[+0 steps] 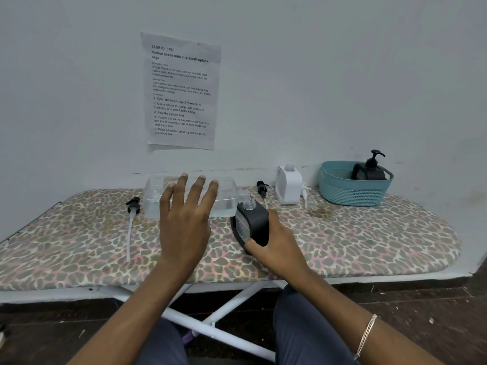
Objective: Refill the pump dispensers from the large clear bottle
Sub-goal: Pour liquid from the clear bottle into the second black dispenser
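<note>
Clear bottle (227,198) on its side, low on liquid, neck at open mouth of black dispenser (257,223). Left hand (184,227) spread flat, holding nothing; right hand (282,251) grips the dispenser.

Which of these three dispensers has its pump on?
The black dispenser in the teal basket. The white dispenser and the black one gripped by the right hand have open necks.

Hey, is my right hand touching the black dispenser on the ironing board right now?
Touching. The head view shows the right hand wrapped round the black dispenser, with the thumb pressed on its near lower edge.
</note>
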